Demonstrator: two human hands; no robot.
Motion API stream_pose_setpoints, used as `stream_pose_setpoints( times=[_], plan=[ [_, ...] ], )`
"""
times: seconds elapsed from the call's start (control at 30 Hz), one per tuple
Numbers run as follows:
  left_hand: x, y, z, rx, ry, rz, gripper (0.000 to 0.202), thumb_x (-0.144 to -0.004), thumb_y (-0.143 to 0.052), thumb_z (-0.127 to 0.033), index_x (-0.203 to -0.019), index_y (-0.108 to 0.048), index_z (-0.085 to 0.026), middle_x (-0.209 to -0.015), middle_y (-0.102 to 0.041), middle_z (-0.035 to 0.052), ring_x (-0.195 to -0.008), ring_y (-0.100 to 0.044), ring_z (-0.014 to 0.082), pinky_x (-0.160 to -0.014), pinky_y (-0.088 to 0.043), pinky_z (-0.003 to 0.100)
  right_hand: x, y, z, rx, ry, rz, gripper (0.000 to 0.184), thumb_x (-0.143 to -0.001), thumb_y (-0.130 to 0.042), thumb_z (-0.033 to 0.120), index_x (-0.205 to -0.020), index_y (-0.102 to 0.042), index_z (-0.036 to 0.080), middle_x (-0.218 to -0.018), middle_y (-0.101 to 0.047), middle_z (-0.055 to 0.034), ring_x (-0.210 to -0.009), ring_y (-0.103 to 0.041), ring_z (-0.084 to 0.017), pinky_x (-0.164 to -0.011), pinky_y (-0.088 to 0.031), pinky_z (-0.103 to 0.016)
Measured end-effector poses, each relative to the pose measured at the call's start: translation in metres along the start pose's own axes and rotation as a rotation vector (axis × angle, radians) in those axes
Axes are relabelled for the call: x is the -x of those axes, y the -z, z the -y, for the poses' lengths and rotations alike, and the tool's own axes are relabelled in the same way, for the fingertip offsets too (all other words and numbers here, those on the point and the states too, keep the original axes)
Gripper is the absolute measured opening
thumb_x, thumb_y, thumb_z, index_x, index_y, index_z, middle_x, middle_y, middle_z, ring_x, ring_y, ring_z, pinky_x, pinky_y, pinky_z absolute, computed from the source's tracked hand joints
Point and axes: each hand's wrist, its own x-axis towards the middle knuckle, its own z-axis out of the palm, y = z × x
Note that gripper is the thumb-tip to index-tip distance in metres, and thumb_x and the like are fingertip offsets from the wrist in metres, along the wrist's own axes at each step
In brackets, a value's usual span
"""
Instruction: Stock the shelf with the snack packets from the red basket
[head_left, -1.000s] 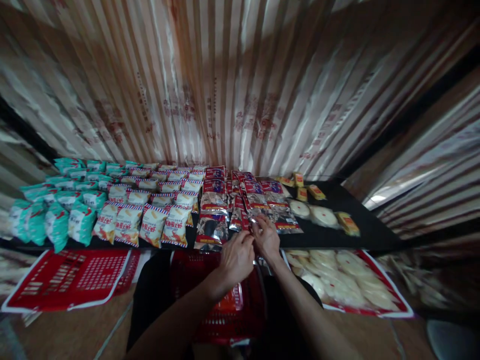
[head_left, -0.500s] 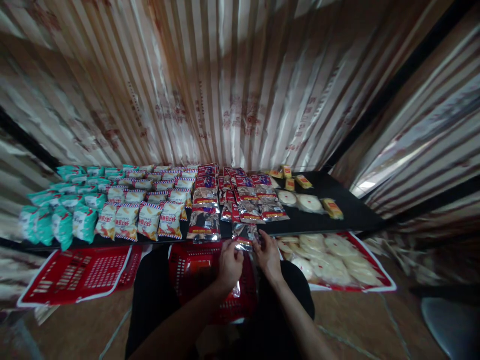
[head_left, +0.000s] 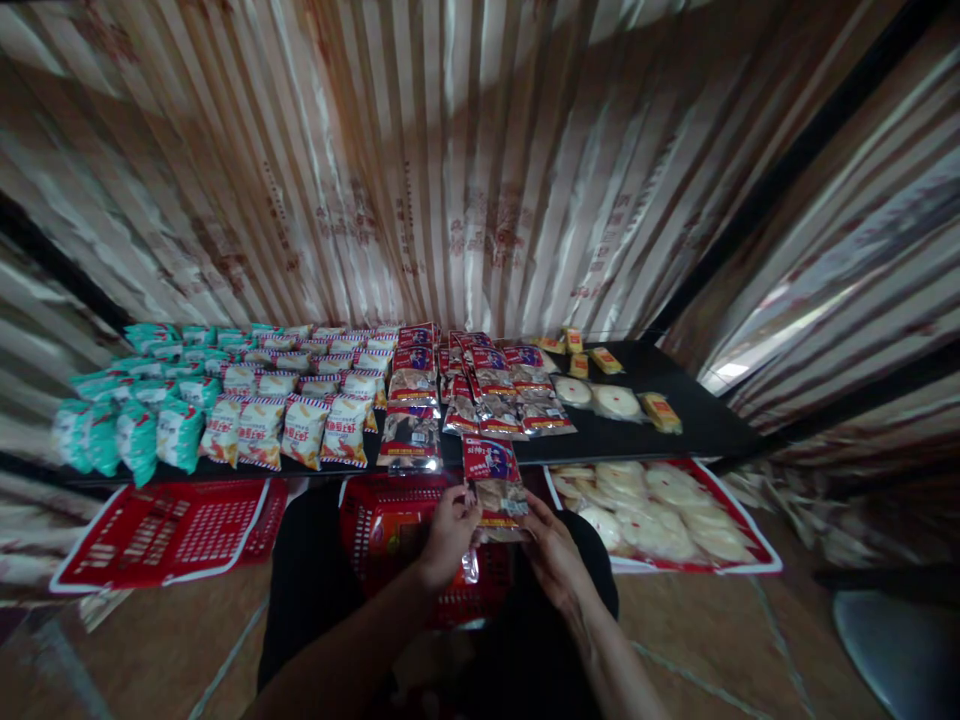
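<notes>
**Red-and-silver packet [head_left: 493,485] held in both hands over near edge of counter [head_left: 694,375]**

Left hand [head_left: 448,535]: grip narrow, on packet's left edge. Right hand [head_left: 553,550]: grip narrow too, fingers on packet's lower right side. Packet is face up, printed side showing, its far end overlapping the counter's near edge in view; can't tell if it touches.

Containers: middle red basket [head_left: 354,515] sits between the knees, just nearer than the counter, with an orange-red package [head_left: 394,540] inside; rest of its contents hidden by arms. Right red basket [head_left: 709,569] is full of pale round packs [head_left: 652,515]. Left red basket [head_left: 169,530] shows slotted plastic; contents unclear.

On counter, left to right: teal bags [head_left: 180,435], white bags [head_left: 302,432], more red-and-silver packets [head_left: 411,435], pale discs [head_left: 616,401], small yellow packs [head_left: 661,412].
</notes>
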Motion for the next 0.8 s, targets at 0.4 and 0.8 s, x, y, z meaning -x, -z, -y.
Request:
stream_pose_setpoints(
  times=[0.4,0.8],
  plan=[
    [0.050,0.009,0.009,0.000,-0.211,0.151,0.031,-0.077,-0.056,-0.015,-0.108,-0.055,-0.016,-0.103,-0.068,0.0082,-0.093,-0.065,0.0189,-0.083,-0.049,0.029,0.047,0.012,0.013,0.068,-0.118,0.099,0.040,-0.058,-0.079,0.037,-0.094,-0.067,0.022,-0.082,-0.072,-0.0038,-0.078,-0.068,-0.025,-0.066,-0.053,-0.034],
    [0.025,0.039,-0.043,-0.075,-0.462,-0.048,0.052,-0.080,-0.053,-0.011,-0.130,-0.040,-0.018,-0.104,-0.066,0.0070,-0.092,-0.065,0.0155,-0.084,-0.051,0.028,-0.004,-0.061,0.031,0.294,0.280,0.160,0.051,-0.060,-0.075,0.049,-0.101,-0.062,0.022,-0.086,-0.071,-0.0026,-0.072,-0.065,-0.019,-0.065,-0.051,-0.029]
  ],
)
